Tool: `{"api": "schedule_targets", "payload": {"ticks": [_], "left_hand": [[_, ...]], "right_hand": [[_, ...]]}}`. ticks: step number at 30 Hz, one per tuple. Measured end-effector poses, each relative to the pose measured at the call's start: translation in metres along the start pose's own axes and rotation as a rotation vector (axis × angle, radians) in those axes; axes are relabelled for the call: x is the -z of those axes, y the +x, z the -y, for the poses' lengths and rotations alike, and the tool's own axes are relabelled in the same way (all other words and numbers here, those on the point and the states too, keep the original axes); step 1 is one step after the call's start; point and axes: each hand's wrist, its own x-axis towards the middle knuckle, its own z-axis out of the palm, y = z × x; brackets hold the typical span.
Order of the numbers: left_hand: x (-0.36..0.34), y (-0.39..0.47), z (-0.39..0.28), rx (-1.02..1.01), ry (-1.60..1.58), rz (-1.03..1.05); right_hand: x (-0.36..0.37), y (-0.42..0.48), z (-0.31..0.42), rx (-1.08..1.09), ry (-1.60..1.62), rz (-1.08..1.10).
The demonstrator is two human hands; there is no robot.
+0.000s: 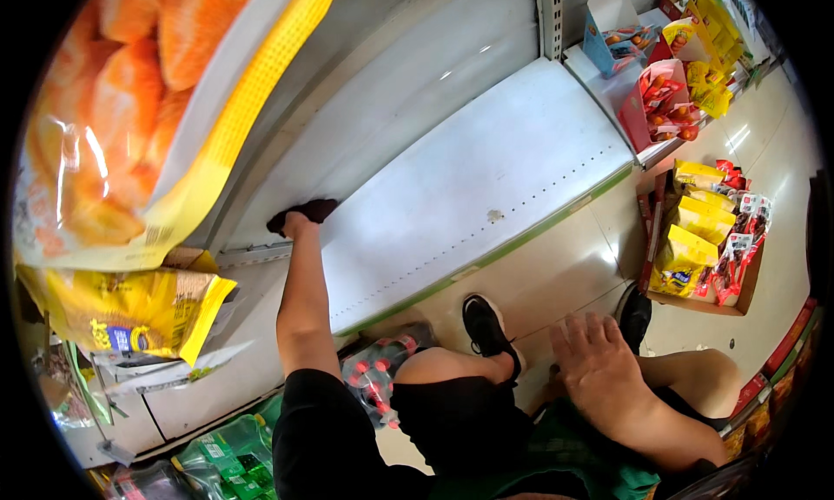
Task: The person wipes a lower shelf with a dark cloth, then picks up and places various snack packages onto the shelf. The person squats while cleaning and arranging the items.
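My left arm reaches out to the back of a white metal shelf (456, 200). The left hand (296, 225) presses a dark cloth (319, 211) against the back panel, near the shelf's left end, and the cloth covers most of the fingers. Over my bent knee, my right hand (596, 360) hangs with its back towards me. Its fingers are slightly apart and I see nothing in it. A row of small holes runs along the shelf's front, by a worn patch (495, 215).
At upper left hang a large snack bag (124, 128) and a yellow packet (130, 311). Snack boxes (658, 102) fill the neighbouring shelf. A carton (704, 239) of packets sits on the tiled floor. Bottle packs (374, 383) lie by my leg, green-labelled bottles (228, 457) at lower left.
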Motion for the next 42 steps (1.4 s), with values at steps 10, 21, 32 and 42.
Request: {"api": "schedule_targets", "payload": {"ticks": [10, 21, 32, 42], "left_hand": [[-0.146, -0.113, 0.05, 0.195, -0.105, 0.226], [-0.256, -0.357, 0.049, 0.133, -0.049, 0.336], [-0.131, -0.388, -0.042, 0.623, -0.259, 1.237], [-0.001, -0.493, -0.122, 0.91, -0.283, 1.571]], "right_hand": [[-0.001, -0.032, -0.009, 0.013, 0.018, -0.091], [-0.013, -0.04, -0.027, -0.084, -0.007, -0.212], [-0.013, -0.016, -0.045, -0.096, -0.013, -0.204], [0.045, 0.01, -0.045, -0.124, 0.622, -0.447]]}}
